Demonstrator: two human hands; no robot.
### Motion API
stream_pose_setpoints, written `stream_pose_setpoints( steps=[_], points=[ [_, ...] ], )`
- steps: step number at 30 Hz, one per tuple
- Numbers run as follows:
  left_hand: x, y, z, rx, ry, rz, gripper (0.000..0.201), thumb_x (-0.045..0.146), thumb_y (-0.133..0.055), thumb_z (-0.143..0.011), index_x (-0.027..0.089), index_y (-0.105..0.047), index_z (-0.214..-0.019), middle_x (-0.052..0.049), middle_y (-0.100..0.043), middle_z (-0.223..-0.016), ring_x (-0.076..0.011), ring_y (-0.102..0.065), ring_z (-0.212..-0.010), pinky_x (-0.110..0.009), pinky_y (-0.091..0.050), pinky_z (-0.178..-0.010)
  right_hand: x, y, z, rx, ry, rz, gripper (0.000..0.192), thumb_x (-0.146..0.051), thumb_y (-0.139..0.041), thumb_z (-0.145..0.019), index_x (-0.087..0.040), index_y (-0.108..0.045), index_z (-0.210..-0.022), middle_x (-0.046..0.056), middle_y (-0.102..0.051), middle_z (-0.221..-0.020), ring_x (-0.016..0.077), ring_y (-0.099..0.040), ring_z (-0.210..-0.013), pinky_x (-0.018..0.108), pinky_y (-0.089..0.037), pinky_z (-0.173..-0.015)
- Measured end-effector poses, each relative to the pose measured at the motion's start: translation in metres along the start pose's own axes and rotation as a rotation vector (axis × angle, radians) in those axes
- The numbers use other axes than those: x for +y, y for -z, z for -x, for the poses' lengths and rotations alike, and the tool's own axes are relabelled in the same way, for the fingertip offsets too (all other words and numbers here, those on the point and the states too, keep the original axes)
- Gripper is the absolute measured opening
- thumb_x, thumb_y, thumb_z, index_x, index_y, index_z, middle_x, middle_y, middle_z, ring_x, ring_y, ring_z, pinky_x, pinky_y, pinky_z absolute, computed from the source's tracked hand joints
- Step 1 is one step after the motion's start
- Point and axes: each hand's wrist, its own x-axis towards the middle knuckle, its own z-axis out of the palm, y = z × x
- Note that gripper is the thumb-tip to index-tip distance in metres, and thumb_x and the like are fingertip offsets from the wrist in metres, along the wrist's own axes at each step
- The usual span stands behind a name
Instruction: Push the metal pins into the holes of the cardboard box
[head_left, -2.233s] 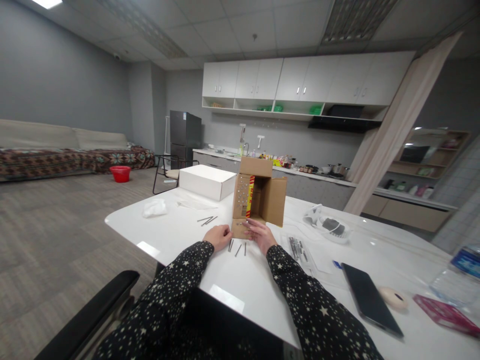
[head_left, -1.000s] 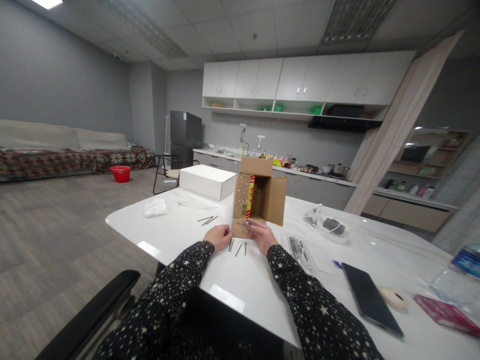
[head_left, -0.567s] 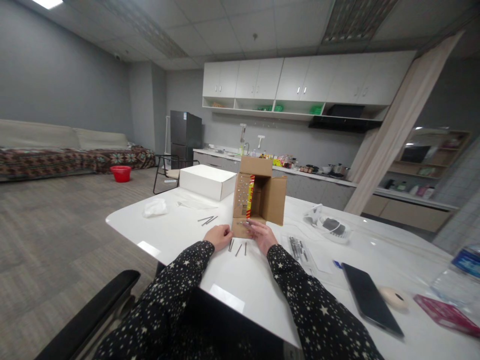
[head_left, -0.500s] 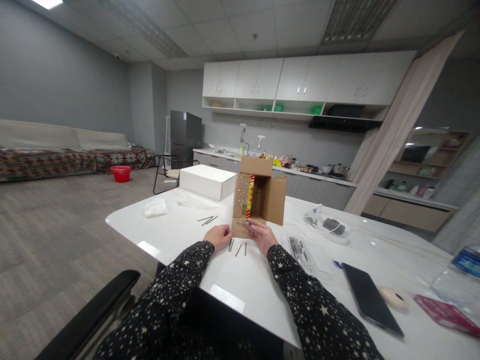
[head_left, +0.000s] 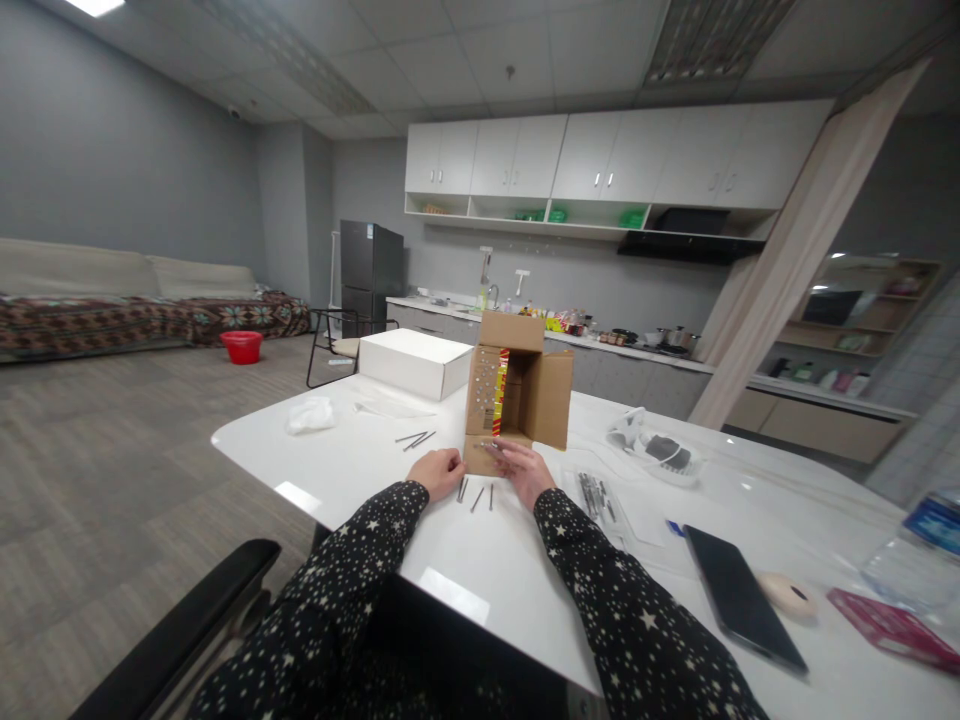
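A brown cardboard box (head_left: 541,400) lies on its side on the white table (head_left: 352,470), its open mouth facing me. Its left flap is studded with several small nails. My right hand (head_left: 521,468) rests with fingers stretched on the box's bottom flap. My left hand (head_left: 437,472) sits curled on the table just left of that flap's corner; whether it grips anything is hidden. Three loose nails (head_left: 477,497) lie on the table between my wrists.
Two more nails (head_left: 415,439), a white cloth (head_left: 309,414) and a white box (head_left: 412,362) lie to the left. To the right are a clear packet of nails (head_left: 596,495), a plastic bag (head_left: 660,452), a phone (head_left: 739,598) and a mouse (head_left: 784,592). A chair armrest (head_left: 180,630) is at lower left.
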Motion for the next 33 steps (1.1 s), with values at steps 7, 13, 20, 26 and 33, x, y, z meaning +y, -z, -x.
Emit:
stream_pose_setpoints(
  steps=[7, 13, 20, 26, 33],
  points=[
    [0.001, 0.0, 0.0, 0.001, 0.0, 0.004, 0.028, 0.039, -0.043, -0.082, 0.02, -0.06, -0.073, -0.003, -0.064, -0.07, -0.016, -0.057, -0.066, -0.026, -0.031, -0.057, -0.001, -0.007, 0.003, 0.004, -0.003, 0.03, 0.03, -0.031, -0.076, -0.059, -0.017, -0.074, -0.084, 0.01, -0.072, -0.087, 0.0175, -0.061, -0.066, 0.029, -0.044, -0.06],
    [-0.001, -0.002, -0.001, 0.002, 0.002, -0.004, 0.028, 0.039, -0.042, -0.082, 0.02, -0.061, -0.074, -0.003, -0.065, -0.071, -0.0163, -0.057, -0.067, -0.026, -0.031, -0.057, 0.0, -0.011, 0.003, -0.004, -0.012, 0.04, 0.03, -0.031, -0.076, -0.058, -0.017, -0.074, -0.084, 0.009, -0.072, -0.083, 0.0154, -0.059, -0.062, 0.027, -0.04, -0.057],
    [-0.001, -0.003, -0.002, 0.001, 0.001, -0.004, 0.028, 0.039, -0.043, -0.082, 0.02, -0.061, -0.074, -0.003, -0.065, -0.071, -0.0163, -0.057, -0.068, -0.026, -0.032, -0.058, 0.002, -0.011, 0.002, 0.021, 0.012, 0.042, 0.026, -0.03, -0.075, -0.057, -0.017, -0.074, -0.08, 0.008, -0.071, -0.074, 0.0116, -0.052, -0.051, 0.024, -0.033, -0.047],
    [0.001, 0.0, 0.0, -0.011, 0.023, 0.002, 0.028, 0.04, -0.044, -0.083, 0.019, -0.061, -0.074, -0.003, -0.065, -0.071, -0.0163, -0.058, -0.068, -0.026, -0.033, -0.058, 0.005, -0.011, 0.0, 0.052, 0.014, 0.027, 0.027, -0.03, -0.077, -0.054, -0.015, -0.07, -0.075, 0.005, -0.068, -0.064, 0.0082, -0.046, -0.043, 0.022, -0.028, -0.041],
    [0.004, 0.003, 0.002, -0.011, 0.017, 0.012, 0.029, 0.04, -0.043, -0.082, 0.02, -0.062, -0.074, -0.003, -0.065, -0.071, -0.0167, -0.057, -0.068, -0.027, -0.033, -0.058, 0.009, -0.01, -0.003, 0.125, 0.018, 0.019, 0.027, -0.026, -0.075, -0.05, -0.019, -0.055, -0.067, -0.005, -0.053, -0.047, 0.0055, -0.038, -0.036, 0.02, -0.022, -0.036]
  ],
)
